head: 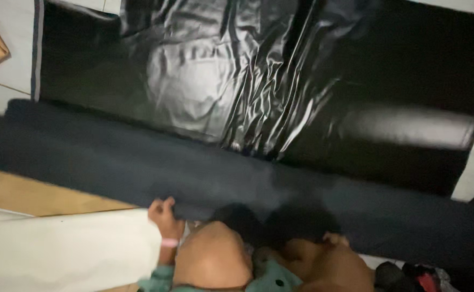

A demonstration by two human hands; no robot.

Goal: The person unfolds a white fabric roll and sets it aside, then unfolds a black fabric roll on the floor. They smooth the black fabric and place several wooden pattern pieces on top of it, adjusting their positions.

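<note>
Both hands on a long dark fabric roll lying on the floor, glossy black plastic sheet beyond it.

Left to right: brown cardboard (37, 194) and a white sheet (64, 249) at lower left; left hand (164, 216), fingers curled, grips the near edge of the dark fabric roll (221, 178). Roll's long axis runs left-right across frame, right end sloping slightly toward the viewer. Right hand (334, 240) rests at the roll's near edge; blurred, can't tell grip. Black plastic sheet (258, 81) lies flat on the tiled floor (4, 81) behind.
</note>
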